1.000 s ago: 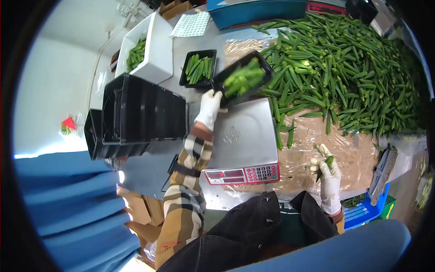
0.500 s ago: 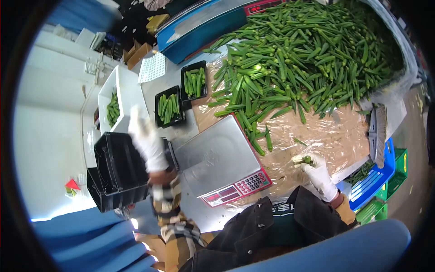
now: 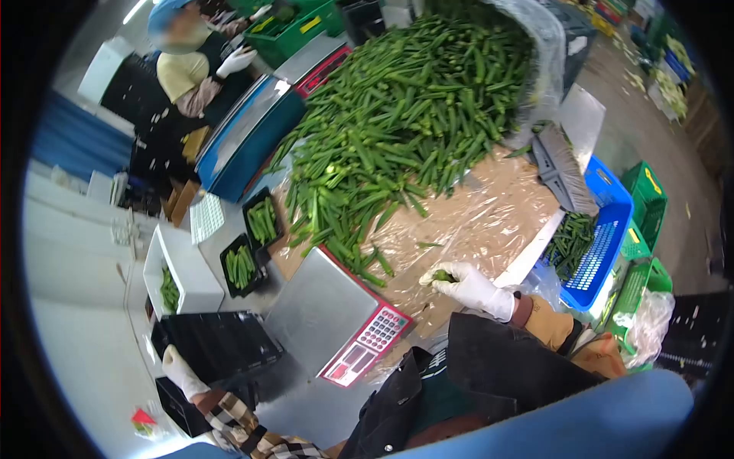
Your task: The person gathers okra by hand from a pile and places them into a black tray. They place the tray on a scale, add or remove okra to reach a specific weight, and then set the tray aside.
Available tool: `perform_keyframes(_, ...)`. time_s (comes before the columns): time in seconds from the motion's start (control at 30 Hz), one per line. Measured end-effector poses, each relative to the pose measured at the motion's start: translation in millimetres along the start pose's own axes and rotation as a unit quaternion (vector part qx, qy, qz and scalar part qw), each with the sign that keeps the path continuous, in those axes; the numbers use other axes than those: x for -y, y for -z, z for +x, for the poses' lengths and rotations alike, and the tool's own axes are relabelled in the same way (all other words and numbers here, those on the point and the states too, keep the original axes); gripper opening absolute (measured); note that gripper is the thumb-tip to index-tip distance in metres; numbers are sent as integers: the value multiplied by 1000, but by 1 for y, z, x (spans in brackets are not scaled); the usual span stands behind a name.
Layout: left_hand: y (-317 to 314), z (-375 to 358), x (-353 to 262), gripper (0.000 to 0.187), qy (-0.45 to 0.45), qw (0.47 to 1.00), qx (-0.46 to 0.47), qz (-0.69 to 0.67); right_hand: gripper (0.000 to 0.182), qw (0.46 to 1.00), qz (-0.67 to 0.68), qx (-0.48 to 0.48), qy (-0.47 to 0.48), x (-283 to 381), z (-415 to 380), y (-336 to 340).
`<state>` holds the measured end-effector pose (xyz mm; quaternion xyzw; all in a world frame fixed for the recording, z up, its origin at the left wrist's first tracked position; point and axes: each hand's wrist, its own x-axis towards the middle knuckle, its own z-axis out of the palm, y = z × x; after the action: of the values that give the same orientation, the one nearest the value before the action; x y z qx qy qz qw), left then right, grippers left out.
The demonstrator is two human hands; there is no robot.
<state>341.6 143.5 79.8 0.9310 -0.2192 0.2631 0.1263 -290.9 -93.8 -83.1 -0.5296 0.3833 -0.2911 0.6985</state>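
My left hand (image 3: 183,372), in a white glove, grips the near left edge of a black plastic tray (image 3: 218,346) in the stack at the lower left. In my right hand (image 3: 475,291), also gloved in white, an okra pod (image 3: 442,276) pokes out between curled fingers, low over the plastic-covered tabletop. Between the hands lies a scale with a bare steel plate (image 3: 317,310). Two black trays (image 3: 249,284) filled with okra stand beyond it. A large heap of loose okra (image 3: 405,107) spreads over the far side of the table.
A white bin (image 3: 187,264) with some okra stands at the left. Right of the table are a blue basket (image 3: 604,252) holding okra and green crates (image 3: 644,199). A grey brush (image 3: 562,172) rests at the table's right edge. Another person (image 3: 191,73) works at the back left.
The view has swung right, bringing another person into sight. My left hand has come down from above the black trays and closed on a tray edge. My right hand still holds okra.
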Motion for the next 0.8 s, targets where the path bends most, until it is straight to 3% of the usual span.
perform_keyframes(0.07, 19, -8, -15, 32, 1, 981, -183, 58, 20, 1000, -14, -13, -1, -8, -1, 16)
perform_keyframes(0.13, 45, -33, -69, 34, -65, 941, -329, -50, 21, 999, -24, -33, -23, -4, -2, 28)
perform_keyframes(0.17, 56, -61, -108, 35, -104, 926, -337, -132, 22, 998, -28, -44, -44, 6, -4, 34)
perform_keyframes(0.2, 71, -95, -153, 29, -126, 919, -311, -209, 23, 996, -34, -52, -64, 12, -4, 39)
perform_keyframes(0.3, 19, -167, -180, 9, -286, 908, -86, -294, 28, 995, 40, -85, 18, -15, 12, 53)
perform_keyframes(0.33, 4, -192, -183, 5, -315, 905, -3, -287, 33, 998, -7, -69, 11, -4, 14, 63)
perform_keyframes(0.4, -25, -242, -187, 10, -356, 880, 169, -264, 34, 995, -20, -101, -14, -8, 26, 81)
perform_keyframes(0.43, -22, -253, -192, 14, -439, 856, 223, -155, 35, 992, -27, -117, -26, -9, 32, 91)
perform_keyframes(0.53, -15, -255, -199, 36, -409, 828, 334, -186, 39, 990, -56, -129, -14, -24, 63, 140)
perform_keyframes(0.6, 0, -239, -233, 39, -372, 835, 323, -244, 42, 971, -158, -162, 71, -22, 93, 162)
perform_keyframes(0.67, 10, -219, -281, 43, -344, 832, 330, -285, 45, 909, -296, -216, 199, 2, 127, 180)
perform_keyframes(0.77, 7, -197, -380, 45, -366, 805, 300, -358, 54, 840, -439, -258, 186, 33, 200, 210)
perform_keyframes(0.8, 2, -193, -417, 46, -325, 779, 343, -412, 56, 805, -477, -295, 193, 42, 226, 216)
